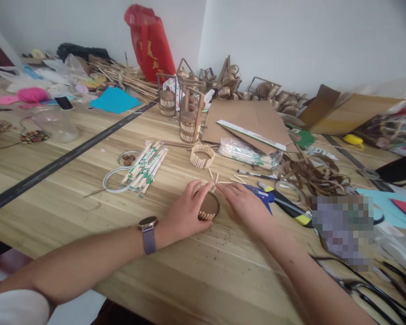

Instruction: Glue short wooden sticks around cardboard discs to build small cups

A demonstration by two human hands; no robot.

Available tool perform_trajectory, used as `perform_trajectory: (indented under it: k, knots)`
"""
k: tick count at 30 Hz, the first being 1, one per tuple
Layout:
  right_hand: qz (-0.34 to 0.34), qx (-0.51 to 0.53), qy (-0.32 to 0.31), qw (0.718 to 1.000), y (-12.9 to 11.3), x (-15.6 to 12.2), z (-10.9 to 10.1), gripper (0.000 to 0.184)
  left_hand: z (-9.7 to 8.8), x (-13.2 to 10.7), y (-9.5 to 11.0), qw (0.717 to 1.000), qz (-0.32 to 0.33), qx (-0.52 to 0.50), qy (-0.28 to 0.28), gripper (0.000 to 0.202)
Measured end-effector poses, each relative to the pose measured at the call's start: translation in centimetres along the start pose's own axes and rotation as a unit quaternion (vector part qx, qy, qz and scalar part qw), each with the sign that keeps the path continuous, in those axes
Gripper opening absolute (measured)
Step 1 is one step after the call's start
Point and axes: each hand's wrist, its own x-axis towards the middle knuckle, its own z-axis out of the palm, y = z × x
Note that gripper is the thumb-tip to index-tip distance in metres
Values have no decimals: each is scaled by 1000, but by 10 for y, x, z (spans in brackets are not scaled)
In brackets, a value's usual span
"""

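A small round cardboard piece ringed with short wooden sticks [209, 206] lies on the wooden table [196, 271]. My left hand [186, 212], with a watch on its wrist, curls around the piece's left side and holds it. My right hand [245, 205] rests against the piece's right side, fingers pressed together at its upper edge by a few loose stick bits [219, 179]. What the right fingers pinch is hidden. An open ring of sticks [202, 156] sits just beyond.
Wrapped chopsticks [145, 167] and tape rolls lie to the left. Blue scissors [260, 194] and a black-and-yellow cutter [291, 210] sit right of my hands. Finished stick lanterns [190, 118], cardboard sheets [246, 119] and a red bag [150, 43] crowd the back. A long black ruler [64, 158] crosses the left.
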Motion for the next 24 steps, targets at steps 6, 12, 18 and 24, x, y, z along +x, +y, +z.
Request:
perform_trajectory:
  k: [6,12,18,24]
  knots:
    - [5,-48,-53,997,-7,25,6,37,1,0,-1,1000,15,-5,4,101]
    - [59,-105,-65,991,-14,4,5,42,0,1,1,1000,4,0,-5,96]
    - [137,67,11,988,-15,-25,3,23,-1,0,1,1000,1,-8,-2,97]
    - [180,323,23,929,-28,-37,-7,18,1,0,0,1000,2,-6,-4,96]
